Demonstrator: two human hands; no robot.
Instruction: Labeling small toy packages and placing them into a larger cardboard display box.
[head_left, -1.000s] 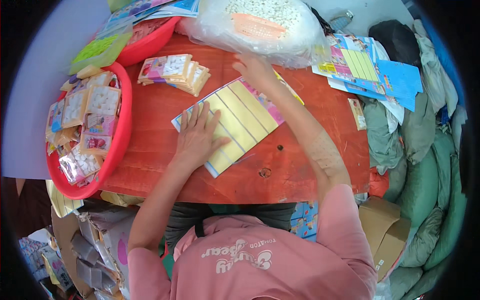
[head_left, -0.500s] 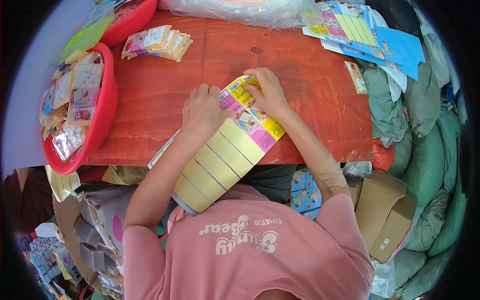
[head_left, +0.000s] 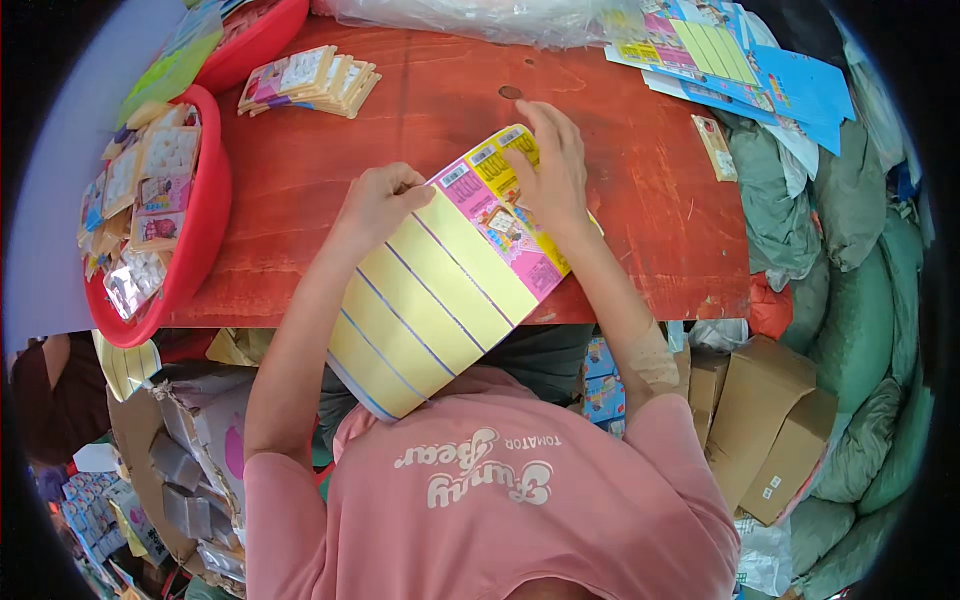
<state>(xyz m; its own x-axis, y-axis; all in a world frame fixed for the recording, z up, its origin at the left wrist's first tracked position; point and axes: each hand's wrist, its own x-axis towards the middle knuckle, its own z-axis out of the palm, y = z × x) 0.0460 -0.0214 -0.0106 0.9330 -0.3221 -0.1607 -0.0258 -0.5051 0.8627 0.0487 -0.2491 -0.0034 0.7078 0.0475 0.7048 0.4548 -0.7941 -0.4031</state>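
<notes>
A sheet of stickers lies slanted over the table's near edge, its lower end sagging toward my lap. Pale yellow backing strips cover most of it; pink and yellow printed labels run along its upper right side. My left hand has its fingers curled and pinches the sheet's upper left edge. At the upper right, my right hand rests with its fingers stretched out and apart, the thumb over the yellow labels. Part of the sheet's right edge is hidden under that hand and forearm.
A red basin of small wrapped packs stands at the left. Behind it on the red table is a stack of similar packs. More printed sheets lie far right, near a single pack. A cardboard box stands below right.
My left hand has moved left and closed on the sheet's edge. My right hand has shifted slightly right and up, its fingers straighter. The sheet has turned a little and shows more yellow backing.
</notes>
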